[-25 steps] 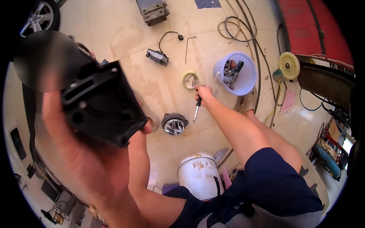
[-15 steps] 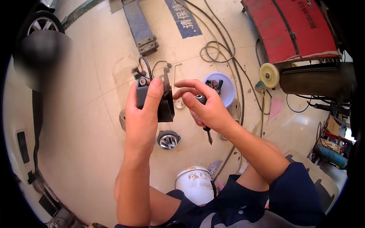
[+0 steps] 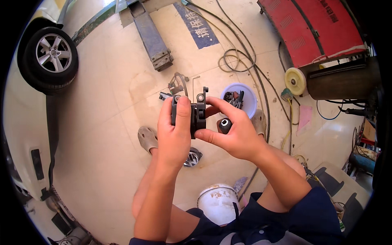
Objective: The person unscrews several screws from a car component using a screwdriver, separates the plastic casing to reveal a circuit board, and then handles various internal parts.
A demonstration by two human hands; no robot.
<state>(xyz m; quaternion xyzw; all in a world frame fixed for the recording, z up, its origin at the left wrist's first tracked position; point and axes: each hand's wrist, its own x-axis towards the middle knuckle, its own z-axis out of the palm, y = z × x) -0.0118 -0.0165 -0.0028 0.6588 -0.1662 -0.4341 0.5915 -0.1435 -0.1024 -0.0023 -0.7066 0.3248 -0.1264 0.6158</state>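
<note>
Up in front of me, my left hand (image 3: 174,136) grips a black plastic car part (image 3: 199,116), its thumb lying along the top. From the far end of the part, a cable with connectors (image 3: 176,84) sticks out. My right hand (image 3: 241,136) is at the part's right side, thumb and fingertips touching it. Tucked in that same hand is a screwdriver (image 3: 225,125) with a black handle; its shaft is hidden. Below the part, on the floor, lies a round black and chrome car emblem (image 3: 193,158), partly covered by my left hand and wrist.
A lilac bowl (image 3: 253,98) with dark small parts stands beyond my right hand. Near my lap is a white bucket (image 3: 216,200). Hoses (image 3: 261,85) run across the floor. A car wheel (image 3: 53,55) is at left, a red cabinet (image 3: 300,32) at right, a lift arm (image 3: 151,38) ahead.
Both hands and the part have shifted right in view and the part has turned. My right hand has closed in on the part's side, and the screwdriver's shaft no longer shows.
</note>
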